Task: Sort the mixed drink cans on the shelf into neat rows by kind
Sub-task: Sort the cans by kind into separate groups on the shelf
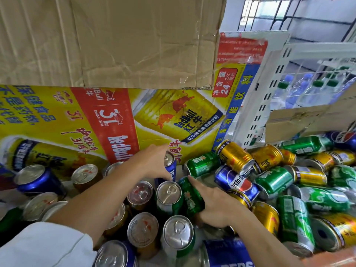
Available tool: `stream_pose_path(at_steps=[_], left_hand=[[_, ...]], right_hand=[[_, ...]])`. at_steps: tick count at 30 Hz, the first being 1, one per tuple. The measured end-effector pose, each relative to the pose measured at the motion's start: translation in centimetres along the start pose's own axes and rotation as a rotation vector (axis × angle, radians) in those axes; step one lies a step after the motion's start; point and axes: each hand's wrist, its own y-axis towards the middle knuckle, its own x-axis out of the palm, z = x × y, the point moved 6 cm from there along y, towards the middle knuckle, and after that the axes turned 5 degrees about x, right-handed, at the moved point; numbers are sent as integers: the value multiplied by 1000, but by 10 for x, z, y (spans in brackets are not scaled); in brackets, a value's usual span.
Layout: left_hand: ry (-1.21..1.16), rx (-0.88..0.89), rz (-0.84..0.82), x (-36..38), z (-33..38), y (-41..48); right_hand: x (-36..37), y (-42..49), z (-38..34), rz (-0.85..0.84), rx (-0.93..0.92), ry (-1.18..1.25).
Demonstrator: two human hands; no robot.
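Green can (191, 197) tilted under right hand (215, 205), fingers spread flat, not closed; left hand (156, 160) half-open around blue can (170, 166). Rigid, slick, probably light: grip mid-body.

Upright cans (141, 193) crowd the shelf at my 9 o'clock, tops nearly touching, so I see no gap between them. At 3 o'clock a loose heap of toppled cans (285, 182) blocks the shelf floor. At 12 o'clock the printed carton wall (86, 120) closes the back. My left hand (154, 160) and right hand (217, 205) work a narrow slot between standing cans and heap; room is open only above the tops.
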Motion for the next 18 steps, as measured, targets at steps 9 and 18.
stream_pose_path(at_steps=[9, 18], left_hand=[[-28, -89, 95, -4, -19, -23], [-22, -123, 58, -10, -41, -36]], right_hand=[[-39, -6, -3, 212, -41, 202], [-64, 6, -50, 381, -91, -52]])
